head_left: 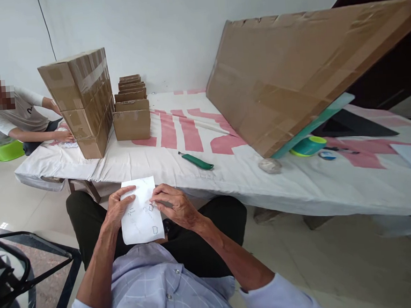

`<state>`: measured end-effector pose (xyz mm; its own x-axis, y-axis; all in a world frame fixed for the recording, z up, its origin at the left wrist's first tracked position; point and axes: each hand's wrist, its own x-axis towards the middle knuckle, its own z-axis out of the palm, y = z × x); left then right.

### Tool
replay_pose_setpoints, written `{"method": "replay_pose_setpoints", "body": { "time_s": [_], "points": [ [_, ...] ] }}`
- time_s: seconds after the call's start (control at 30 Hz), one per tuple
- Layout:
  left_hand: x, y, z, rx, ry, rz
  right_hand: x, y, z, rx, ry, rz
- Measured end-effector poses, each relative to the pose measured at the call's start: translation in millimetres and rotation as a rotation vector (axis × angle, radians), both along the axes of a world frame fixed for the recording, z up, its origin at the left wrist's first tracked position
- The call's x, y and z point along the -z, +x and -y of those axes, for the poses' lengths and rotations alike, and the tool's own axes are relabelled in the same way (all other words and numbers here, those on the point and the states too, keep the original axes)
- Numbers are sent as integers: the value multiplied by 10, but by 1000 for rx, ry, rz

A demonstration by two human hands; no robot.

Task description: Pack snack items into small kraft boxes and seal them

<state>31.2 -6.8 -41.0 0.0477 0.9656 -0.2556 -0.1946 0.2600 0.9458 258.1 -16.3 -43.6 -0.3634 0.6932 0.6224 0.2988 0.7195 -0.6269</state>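
Observation:
A white sheet of paper (pixel 138 224) with small dark outlines and faint marks on it is held above my lap. My left hand (pixel 117 208) grips its left edge, thumb lying on top. Over the right part of the sheet, my right hand (pixel 174 204) has thumb and forefinger pinched together beside a small dark-edged shape. Whether that shape is a separate piece or a mark on the sheet, I cannot make out. A green utility knife (pixel 196 161) lies on the cloth-covered table (pixel 146 163) just beyond my hands.
Taped cardboard boxes (pixel 89 103) are stacked on the left, beside a row of open cardboard pieces (pixel 132 124). A large cardboard panel (pixel 291 73) leans at the right, near a tape roll (pixel 308 146) and a wrapped lump (pixel 269 166). Another person (pixel 30 114) sits far left.

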Motion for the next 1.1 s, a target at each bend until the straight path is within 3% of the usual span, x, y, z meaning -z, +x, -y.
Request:
{"method": "replay_pose_setpoints", "body": {
  "time_s": [0.17, 0.33, 1.1],
  "points": [
    [31, 0, -20, -6, 8, 20, -16, -34, -12, 11, -239, -165],
    [5, 6, -9, -11, 17, 14, -42, -35, -15, 35, -374, -225],
    [-8, 36, 5, -79, 37, -22, -47, -44, 7, 5, -497, -290]
  ]
}}
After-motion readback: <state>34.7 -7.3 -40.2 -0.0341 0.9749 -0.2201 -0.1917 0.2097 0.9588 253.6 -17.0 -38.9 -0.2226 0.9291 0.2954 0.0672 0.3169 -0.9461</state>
